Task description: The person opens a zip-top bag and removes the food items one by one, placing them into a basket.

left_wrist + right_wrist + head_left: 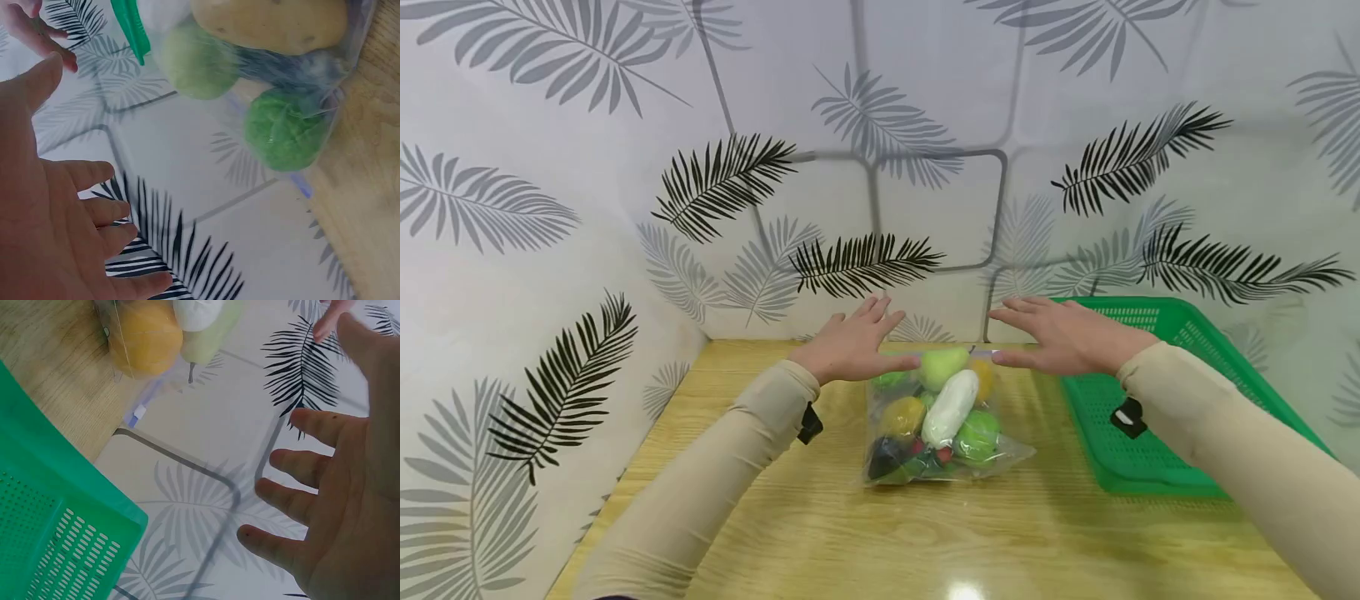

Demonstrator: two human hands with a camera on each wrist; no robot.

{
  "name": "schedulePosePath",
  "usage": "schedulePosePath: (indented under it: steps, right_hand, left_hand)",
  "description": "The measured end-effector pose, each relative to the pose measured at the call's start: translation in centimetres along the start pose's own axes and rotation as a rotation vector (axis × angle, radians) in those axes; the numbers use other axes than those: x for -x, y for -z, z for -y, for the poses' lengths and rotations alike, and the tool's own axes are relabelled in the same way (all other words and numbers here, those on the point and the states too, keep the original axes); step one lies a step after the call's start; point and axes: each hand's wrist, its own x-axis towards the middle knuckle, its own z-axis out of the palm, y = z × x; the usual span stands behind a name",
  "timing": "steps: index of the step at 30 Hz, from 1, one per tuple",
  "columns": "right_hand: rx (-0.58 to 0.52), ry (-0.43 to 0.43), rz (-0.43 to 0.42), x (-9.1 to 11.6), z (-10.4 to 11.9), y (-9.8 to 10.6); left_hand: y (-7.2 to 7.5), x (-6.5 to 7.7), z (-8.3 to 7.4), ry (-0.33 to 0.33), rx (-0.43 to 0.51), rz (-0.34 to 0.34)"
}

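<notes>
A clear zip bag point(876, 467) full of toy fruit and vegetables lies on the table. Through its plastic I see a white eggplant-like piece point(951, 408), a green pear point(943, 367), a potato-like yellow piece point(902, 415), a green ball-shaped piece point(977, 437) and an orange fruit point(144, 340). My left hand point(853, 342) hovers over the bag's far left corner, fingers spread and holding nothing. Opposite it, my right hand point(1063, 335) hovers near the far right corner, its fingers likewise extended. Neither hand visibly grips the bag.
A green plastic basket point(1165, 475) with slotted walls stands on the right, partly behind my right forearm. The wooden table point(820, 533) meets a leaf-patterned cloth point(925, 208) at its back and left edges.
</notes>
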Motion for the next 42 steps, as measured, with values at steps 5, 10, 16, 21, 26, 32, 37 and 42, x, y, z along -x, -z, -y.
schedulePosePath:
  steps: [5, 10, 16, 21, 26, 32, 37, 42]
  right_hand:
    - [-0.099, -0.016, 0.066, -2.3, -1.3, -0.5]
    - [-0.169, -0.017, 0.144, -5.3, -2.7, -2.3]
    - [-0.168, -0.087, 0.329, -8.3, -3.3, -4.9]
    - [-0.146, -0.137, 0.426, -9.9, -2.9, -5.9]
    - [-0.079, -0.099, 0.396, -10.4, -3.1, -6.2]
    - [-0.1, -0.099, 0.321, -9.9, -3.2, -6.8]
    - [-0.078, -0.016, 0.262, -9.5, -3.4, -6.3]
    - [-0.108, 0.047, 0.156, -7.2, -3.4, -4.1]
  left_hand:
    - [-1.2, -1.5, 1.6, 0.081, 0.074, 0.058]
    - [-3.7, -2.8, 3.5, 0.194, 0.19, 0.064]
    - [-7.1, -4.2, 5.3, 0.273, 0.244, -0.017]
    - [-9.1, -4.8, 6.1, 0.253, 0.233, 0.06]
    - [-10.2, -5.3, 6.3, 0.226, 0.244, 0.05]
    - [-11.0, -5.4, 6.3, 0.247, 0.283, -0.02]
    - [-10.8, -5.0, 6.3, 0.28, 0.309, -0.069]
    - [-9.5, -4.2, 6.3, 0.274, 0.426, -0.148]
